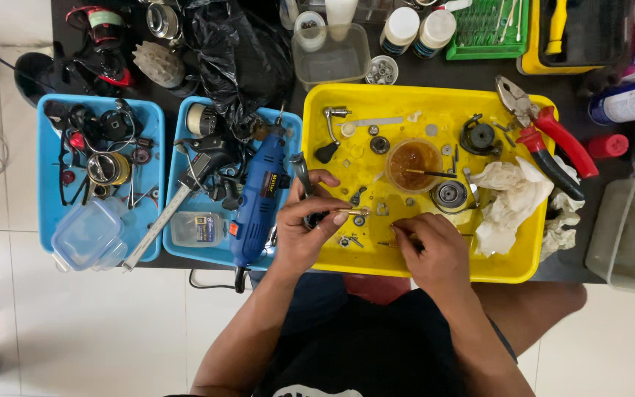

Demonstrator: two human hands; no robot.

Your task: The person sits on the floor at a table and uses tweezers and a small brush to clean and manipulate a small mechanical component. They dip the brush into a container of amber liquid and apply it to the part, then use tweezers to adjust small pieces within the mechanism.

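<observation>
Head view: left hand [308, 220] fingers pinch a small brass part [352, 212]; right hand [435, 250] fingers pressed together above the yellow tray [508, 268].

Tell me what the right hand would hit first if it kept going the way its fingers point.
Probably the small metal parts on the yellow tray; the right hand points toward the left hand, though depth is unclear.

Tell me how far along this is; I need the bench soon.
Already apart: small parts lie loose in the yellow tray. In hand: the left hand holds a dark part with a brass pin; the right hand picks at the tray. Left, seemingly: the loose parts.
</observation>
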